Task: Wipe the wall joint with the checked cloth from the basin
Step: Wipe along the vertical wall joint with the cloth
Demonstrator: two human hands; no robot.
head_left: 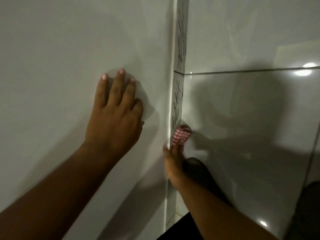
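Fingers (pixel 174 149) of right hand (pixel 173 163) pinch the checked cloth (pixel 181 136), bunched just above fingertips & pressed vs wall joint (pixel 178 101), a narrow strip w/ dark scratch marks. Left hand (pixel 112 116) flat, fingers spread, on plain wall panel (pixel 69 49), well left of cloth.

One head-worn camera looks forward and slightly down, close to a tiled wall corner (pixel 178 101). Both forearms reach in from the lower edge; no second view shares the scene.
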